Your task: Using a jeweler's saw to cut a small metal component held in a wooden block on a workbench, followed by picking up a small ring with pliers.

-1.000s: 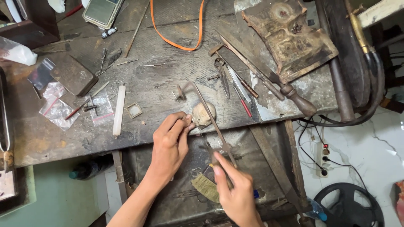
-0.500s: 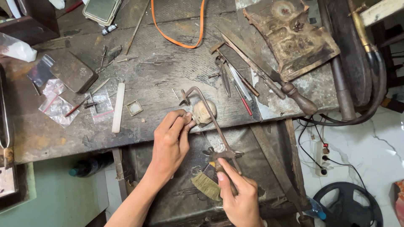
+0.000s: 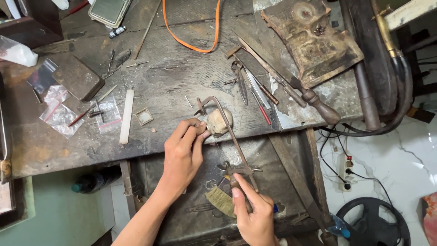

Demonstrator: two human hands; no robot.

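My right hand grips the handle of a small metal frame saw, whose frame reaches up and left over the bench's front edge. My left hand pinches something small against a worn wooden bench peg that sticks out from the workbench. What the fingers hold is too small to make out. The saw's far end sits just above the left fingertips. A short bristle brush lies below the saw in the catch tray.
Files, tweezers and pliers lie right of the peg. A white stick, a small square frame and plastic bags sit to the left. An orange cord, a charred block and hoses are farther back.
The saw has slid down and towards me, with my right hand drawing its handle lower. My left hand has stayed at the peg.
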